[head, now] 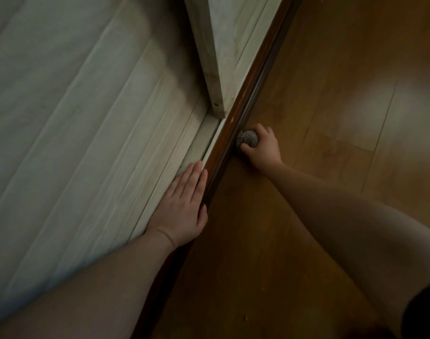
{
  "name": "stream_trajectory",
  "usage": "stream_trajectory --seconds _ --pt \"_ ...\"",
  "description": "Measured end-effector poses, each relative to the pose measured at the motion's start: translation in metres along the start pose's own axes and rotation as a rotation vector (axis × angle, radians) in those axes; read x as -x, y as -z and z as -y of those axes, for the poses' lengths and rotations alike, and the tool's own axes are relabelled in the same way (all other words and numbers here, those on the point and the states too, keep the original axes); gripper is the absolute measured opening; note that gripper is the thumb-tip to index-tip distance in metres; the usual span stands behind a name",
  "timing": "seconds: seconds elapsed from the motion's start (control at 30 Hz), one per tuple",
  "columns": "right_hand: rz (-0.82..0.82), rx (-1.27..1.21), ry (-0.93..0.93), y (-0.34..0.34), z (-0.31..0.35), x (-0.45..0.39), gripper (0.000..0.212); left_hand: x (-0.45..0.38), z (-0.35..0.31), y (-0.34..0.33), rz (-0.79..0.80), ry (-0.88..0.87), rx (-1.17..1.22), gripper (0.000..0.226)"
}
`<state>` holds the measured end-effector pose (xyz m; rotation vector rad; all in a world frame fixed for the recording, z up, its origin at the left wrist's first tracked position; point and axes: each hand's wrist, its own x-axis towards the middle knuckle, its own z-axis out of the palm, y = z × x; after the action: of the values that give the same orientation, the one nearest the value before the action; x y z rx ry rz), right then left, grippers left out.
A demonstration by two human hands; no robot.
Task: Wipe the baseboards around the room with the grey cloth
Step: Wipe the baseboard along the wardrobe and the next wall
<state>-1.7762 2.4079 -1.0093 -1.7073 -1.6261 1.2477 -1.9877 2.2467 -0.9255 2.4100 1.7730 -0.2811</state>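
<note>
Most of the grey cloth (247,139) is hidden inside the right hand (260,146), whose fingertips curl out of sight around it, so its shape cannot be told. The dark baseboard (236,128) is cut off at 12 and 7 o'clock and partly covered by the left hand (182,206). Both forearms leave the view at the bottom and right edges, and a dark sleeve (421,311) at 4 o'clock is blurred.

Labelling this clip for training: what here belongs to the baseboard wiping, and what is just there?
Job: cloth in right hand; baseboard; left hand flat on wall.
Just there: floor; wall; door frame.
</note>
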Motion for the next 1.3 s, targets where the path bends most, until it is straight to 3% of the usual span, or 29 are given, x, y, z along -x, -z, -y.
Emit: stream_trajectory --seconds 0.33,0.53,0.9,1.17,1.3 --pt "-0.160 0.054 -0.062 0.055 0.024 -0.071 0.041 -0.005 0.000 0.002 0.003 -0.005 -0.017 0.073" --pt "-0.136 -0.030 -0.013 0.043 0.008 -0.019 0.041 -0.005 0.001 0.004 0.012 0.018 -0.007 0.072" --pt "0.031 -0.153 0.111 -0.038 -0.013 0.116 0.051 -0.006 0.001 0.002 0.008 0.036 -0.026 0.073" --pt "0.030 -0.192 0.127 -0.060 -0.004 0.124 0.049 -0.004 0.000 -0.001 -0.008 0.032 -0.040 0.072" --pt "-0.058 -0.206 0.099 -0.051 0.000 0.107 0.045 -0.003 -0.001 -0.002 -0.023 0.027 -0.044 0.073"
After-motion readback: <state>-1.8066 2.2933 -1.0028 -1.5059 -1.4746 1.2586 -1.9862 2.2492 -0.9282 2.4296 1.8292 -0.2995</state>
